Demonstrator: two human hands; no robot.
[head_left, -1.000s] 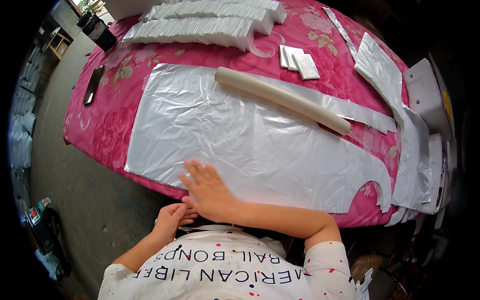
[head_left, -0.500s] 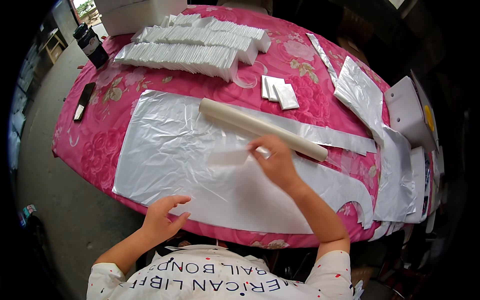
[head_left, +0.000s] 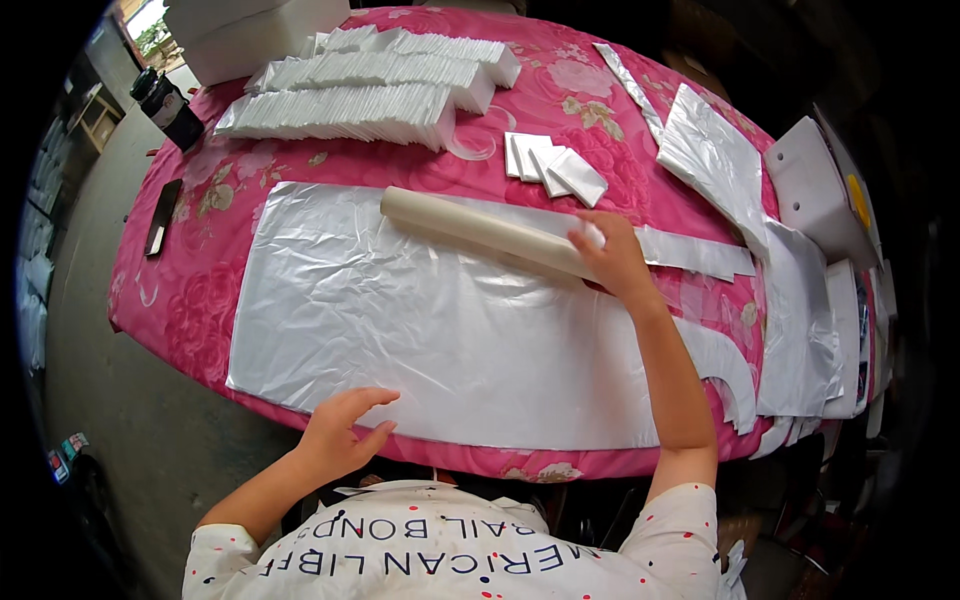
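My right hand (head_left: 615, 250) is at the right end of a long cream-coloured roll (head_left: 470, 228), its fingers bent round it. The hand hides that end, and a small pale patch shows between the fingertips. Beneath the roll lies a wide, shiny, crinkled silver-white sheet (head_left: 340, 300). My left hand (head_left: 345, 430) rests at the near edge of the sheet, fingers apart, holding nothing. Beyond the roll, several small flat white folded pieces (head_left: 575, 175) lie overlapping in a fan.
Tightly packed rows of white folded pieces (head_left: 340, 115) stand at the back left, before a white box (head_left: 250, 45). A dark bottle (head_left: 165, 110) and a phone (head_left: 162, 218) lie left. Silvery sheets (head_left: 710, 165) and a white container (head_left: 815, 185) are right. A pink flowered cloth (head_left: 200, 310) covers the table.
The thin white piece has left my right hand, and one more piece lies in the fan. That hand has moved right and farther away to the roll; my left hand has hardly moved.
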